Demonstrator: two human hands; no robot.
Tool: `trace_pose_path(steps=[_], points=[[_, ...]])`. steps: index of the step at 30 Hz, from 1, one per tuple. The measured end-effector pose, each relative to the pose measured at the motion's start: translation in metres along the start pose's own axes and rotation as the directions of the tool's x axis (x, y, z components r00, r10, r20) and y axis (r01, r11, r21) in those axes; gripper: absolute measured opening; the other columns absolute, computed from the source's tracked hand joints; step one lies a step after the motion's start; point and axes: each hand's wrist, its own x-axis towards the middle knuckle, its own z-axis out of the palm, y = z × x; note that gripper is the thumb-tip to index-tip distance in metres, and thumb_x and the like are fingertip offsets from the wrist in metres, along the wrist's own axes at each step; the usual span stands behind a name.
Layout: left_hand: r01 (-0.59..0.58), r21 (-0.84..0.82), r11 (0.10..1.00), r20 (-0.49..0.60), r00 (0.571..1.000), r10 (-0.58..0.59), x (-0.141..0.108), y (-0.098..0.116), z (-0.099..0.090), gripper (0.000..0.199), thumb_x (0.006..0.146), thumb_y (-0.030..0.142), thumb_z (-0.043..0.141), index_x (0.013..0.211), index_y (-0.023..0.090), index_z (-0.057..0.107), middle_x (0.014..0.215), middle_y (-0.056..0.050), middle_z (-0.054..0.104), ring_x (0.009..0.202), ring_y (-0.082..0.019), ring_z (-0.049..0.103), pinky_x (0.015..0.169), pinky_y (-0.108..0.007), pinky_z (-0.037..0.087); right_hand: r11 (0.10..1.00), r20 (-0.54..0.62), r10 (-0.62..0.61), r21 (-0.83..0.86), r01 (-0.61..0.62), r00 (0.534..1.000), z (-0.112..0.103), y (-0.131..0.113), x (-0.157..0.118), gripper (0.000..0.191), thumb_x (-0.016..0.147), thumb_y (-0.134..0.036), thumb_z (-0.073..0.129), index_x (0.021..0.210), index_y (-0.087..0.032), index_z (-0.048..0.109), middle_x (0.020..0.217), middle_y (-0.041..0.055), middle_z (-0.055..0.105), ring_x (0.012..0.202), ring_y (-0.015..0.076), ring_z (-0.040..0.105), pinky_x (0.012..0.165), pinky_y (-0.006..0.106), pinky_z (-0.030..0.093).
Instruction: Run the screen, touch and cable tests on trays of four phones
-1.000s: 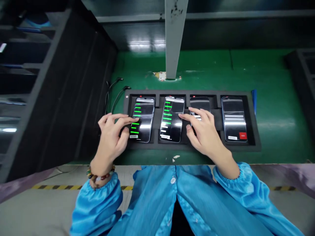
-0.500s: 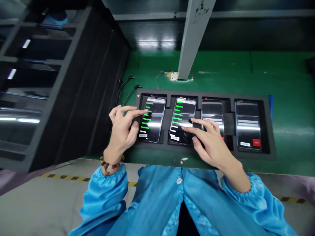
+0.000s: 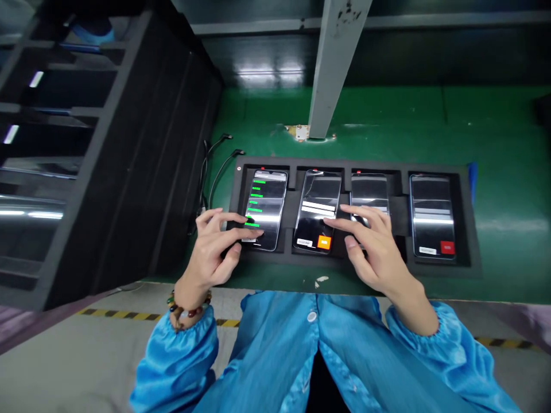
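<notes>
Several smartphones lie face up in the pockets of a black foam tray. My left hand reaches over the lower part of the leftmost phone, which shows a list of green lines; its fingers are apart and hold nothing. My right hand is spread, its index fingertip at the screen of the second phone, where white bars and an orange button show. That same hand partly covers the third phone. The rightmost phone has a dark screen with a red button and lies apart from both hands.
A tall stack of black foam trays holding more phones stands at the left. Black cables lie beside it. A grey metal post rises behind the tray from the green tabletop.
My left hand has slid down the leftmost phone. On the second phone, the green list has given way to white bars and an orange button. My right hand has barely moved.
</notes>
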Motion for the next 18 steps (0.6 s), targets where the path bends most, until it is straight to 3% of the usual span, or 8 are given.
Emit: trace_pose_path(steps=[3, 6, 11, 18], points=[[0.029, -0.001, 1.0, -0.107, 0.994, -0.028, 0.0, -0.001, 0.005, 0.038, 0.106, 0.034, 0.046, 0.122, 0.029, 0.08, 0.119, -0.007, 0.084, 0.125, -0.03, 0.07, 0.126, -0.059, 0.032, 0.998, -0.063, 0.068, -0.014, -0.069, 0.996, -0.001, 0.001, -0.001, 0.046, 0.109, -0.02, 0.046, 0.148, -0.033, 0.067, 0.141, 0.0088, 0.075, 0.145, 0.0356, 0.063, 0.119, 0.062, 0.043], [0.095, 0.024, 0.995, -0.2, 0.976, -0.089, 0.002, 0.0, 0.009, 0.039, 0.107, 0.034, 0.045, 0.128, 0.028, 0.077, 0.123, -0.008, 0.083, 0.129, -0.031, 0.068, 0.126, -0.059, 0.033, 0.993, -0.027, 0.107, -0.047, -0.108, 0.994, 0.002, 0.001, 0.004, 0.046, 0.109, -0.022, 0.045, 0.151, -0.032, 0.064, 0.144, 0.0103, 0.074, 0.149, 0.0371, 0.059, 0.12, 0.064, 0.042], [0.154, 0.105, 0.982, -0.209, 0.969, -0.13, 0.007, 0.002, 0.01, 0.041, 0.109, 0.036, 0.043, 0.128, 0.027, 0.077, 0.124, -0.009, 0.082, 0.129, -0.031, 0.068, 0.126, -0.059, 0.033, 0.992, 0.021, 0.09, -0.094, -0.088, 0.996, 0.006, -0.002, 0.014, 0.044, 0.109, -0.021, 0.046, 0.15, -0.03, 0.062, 0.142, 0.011, 0.076, 0.153, 0.0366, 0.055, 0.123, 0.064, 0.038], [0.087, 0.095, 0.992, -0.206, 0.976, -0.066, 0.006, -0.001, 0.012, 0.04, 0.106, 0.035, 0.046, 0.127, 0.027, 0.079, 0.121, -0.009, 0.083, 0.128, -0.032, 0.069, 0.125, -0.059, 0.033, 0.99, -0.064, 0.11, -0.083, -0.115, 0.992, -0.011, 0.004, 0.003, 0.047, 0.11, -0.022, 0.046, 0.152, -0.034, 0.062, 0.144, 0.0082, 0.074, 0.151, 0.0365, 0.058, 0.123, 0.063, 0.038]])
